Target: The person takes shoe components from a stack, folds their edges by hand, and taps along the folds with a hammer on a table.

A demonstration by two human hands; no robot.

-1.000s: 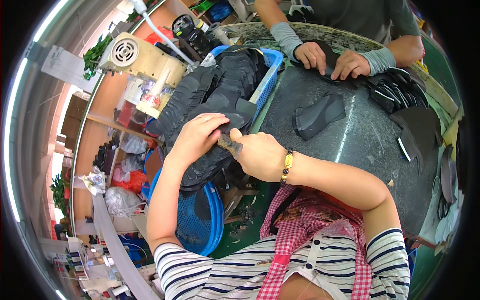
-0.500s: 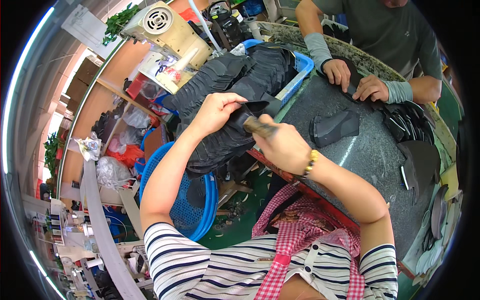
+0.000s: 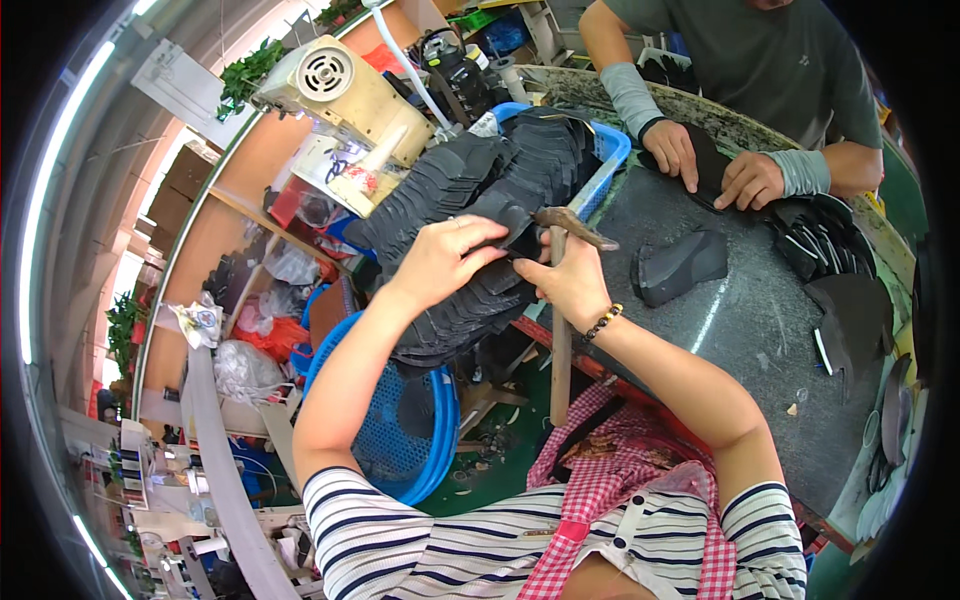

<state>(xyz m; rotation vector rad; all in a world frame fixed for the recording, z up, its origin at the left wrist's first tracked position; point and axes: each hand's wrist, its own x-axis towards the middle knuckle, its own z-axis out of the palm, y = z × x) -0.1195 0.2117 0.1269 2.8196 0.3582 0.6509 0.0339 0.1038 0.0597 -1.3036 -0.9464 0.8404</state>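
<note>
My left hand (image 3: 445, 262) pinches the near edge of a black flat piece, like a shoe part (image 3: 518, 226), above the heaped stack. The right hand (image 3: 572, 285) is closed around a hammer (image 3: 560, 370), its worn head beside the fingers and its wooden handle pointing down toward my body. Thumb and fingertips of that hand also meet the black piece, opposite the left fingertips. Part of the piece is hidden behind my fingers. Beneath both hands lie overlapping rows of similar black pieces (image 3: 440, 185), spilling over a blue basket (image 3: 612, 150).
A co-worker's hands (image 3: 715, 170) press a black piece on the dark tabletop (image 3: 750, 390). Another shaped black piece (image 3: 680, 266) lies there, with stacked pieces (image 3: 820, 240) at the right. A cream sewing machine (image 3: 345, 95) stands far left; blue round baskets (image 3: 450, 420) sit below.
The hammer has swung from a blurred position over the black piece to hanging handle-down in my right hand. My left hand has moved slightly right and down, and the right fingers now touch the piece.
</note>
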